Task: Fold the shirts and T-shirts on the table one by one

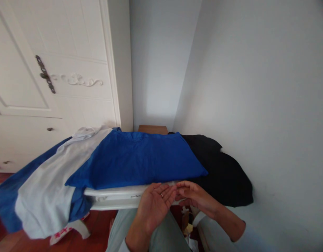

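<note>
My left hand is palm up with its fingers apart and nothing in it, in front of the white table edge. My right hand comes in from the right, fingers slightly curled and apart, its fingertips at those of the left hand. Just beyond both hands a blue garment lies spread across the tabletop. To its left a white garment hangs over the table's end, on top of another blue garment. Black clothing lies at the right, partly under the blue garment.
A white wardrobe with dark handles stands behind at the left. A grey wall rises at the right. Behind the table a brown wooden piece shows. Small items lie on the floor below, right of my legs.
</note>
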The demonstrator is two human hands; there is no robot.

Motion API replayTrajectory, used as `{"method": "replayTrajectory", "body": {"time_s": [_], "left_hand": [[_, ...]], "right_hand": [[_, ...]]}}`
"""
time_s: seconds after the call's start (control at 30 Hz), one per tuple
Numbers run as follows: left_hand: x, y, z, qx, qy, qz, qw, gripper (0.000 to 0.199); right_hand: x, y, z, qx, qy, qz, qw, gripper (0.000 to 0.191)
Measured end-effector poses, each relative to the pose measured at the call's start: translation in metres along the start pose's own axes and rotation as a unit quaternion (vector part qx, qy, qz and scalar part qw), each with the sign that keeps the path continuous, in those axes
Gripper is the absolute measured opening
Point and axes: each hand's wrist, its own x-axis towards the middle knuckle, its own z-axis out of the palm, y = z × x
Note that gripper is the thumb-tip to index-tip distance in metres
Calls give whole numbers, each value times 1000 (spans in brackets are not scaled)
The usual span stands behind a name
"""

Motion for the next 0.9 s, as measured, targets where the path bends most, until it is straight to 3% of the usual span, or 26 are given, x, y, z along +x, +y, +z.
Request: {"method": "replayTrajectory", "body": {"time_s": [0.2,0.4,0.6,0.77,0.83,0.9], "left_hand": [[21,-1,25,5,23,5,1000,19],[39,-1,36,-16,56,30,998,11],[39,3,36,-18,28,60,998,12],[26,8,21,31,40,44,998,9],[15,17,8,34,66,98,992,7],[1,33,-8,16,104,194,975,14]], "right_hand": [[3,3,2,133,33,-22,990,37],[16,-4,-10,179,51,-49,981,22],[21,-40,-40,205,84,-42,974,37],[38,-71,-76,189,176,0,966,52],[49,-79,-88,143,174,45,973,59],[61,-88,-96,104,139,79,982,61]]}}
